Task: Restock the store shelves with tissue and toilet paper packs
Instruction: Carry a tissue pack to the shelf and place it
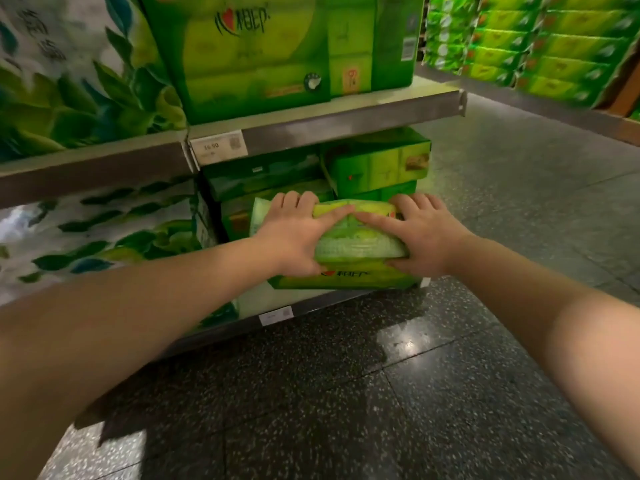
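Observation:
A green tissue pack (360, 244) hangs in front of the bottom shelf (311, 304), held from both ends. My left hand (294, 233) grips its left end, fingers curled over the top and thumb underneath. My right hand (420, 233) grips the right end the same way. Just below the held pack lies another green pack (349, 280) at the shelf's front edge. Behind my hands, more green packs (377, 164) are stacked on the bottom shelf.
A large green pack (256, 53) stands on the upper shelf (329, 123), which carries a price tag (218, 147). White leaf-printed packs (69, 71) fill the left side. Further green packs (530, 39) line a shelf at the right. Speckled dark floor (346, 393) lies below.

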